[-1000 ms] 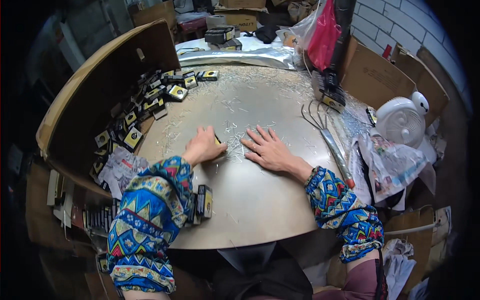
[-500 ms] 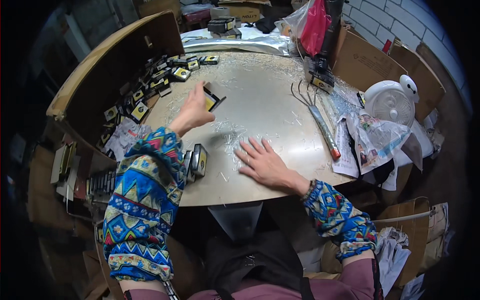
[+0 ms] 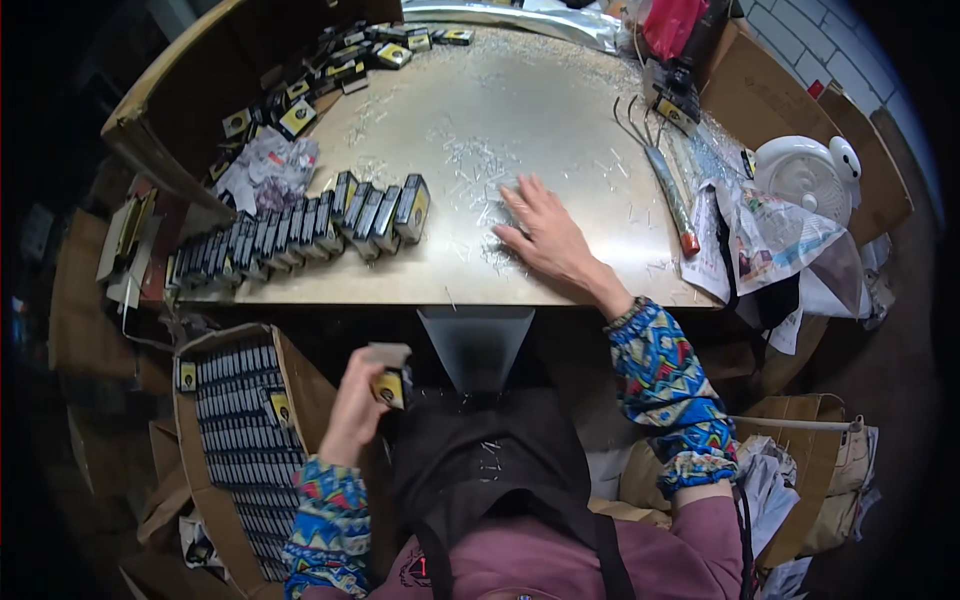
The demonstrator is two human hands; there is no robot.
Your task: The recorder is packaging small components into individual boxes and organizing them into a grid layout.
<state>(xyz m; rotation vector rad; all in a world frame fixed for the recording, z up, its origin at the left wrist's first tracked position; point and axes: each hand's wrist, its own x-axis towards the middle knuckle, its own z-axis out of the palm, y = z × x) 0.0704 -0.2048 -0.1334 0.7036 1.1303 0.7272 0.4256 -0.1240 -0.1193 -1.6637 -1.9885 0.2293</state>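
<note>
While my right hand (image 3: 548, 240) lies flat with fingers spread on the desk (image 3: 480, 110), my left hand (image 3: 357, 400) fingers pinch a small black-and-yellow box (image 3: 390, 378) below the desk edge.

Open tabletop (image 3: 500, 110) between box row (image 3: 300, 225) and tools (image 3: 665, 185).

left hand (image 3: 352, 400) holding small box (image 3: 390, 372), right hand (image 3: 545, 235) on table (image 3: 560, 120)

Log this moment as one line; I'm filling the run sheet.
left hand: holds small black-and-yellow box below table edge | right hand: flat on round table among scattered pins | row of boxes: on table
</note>
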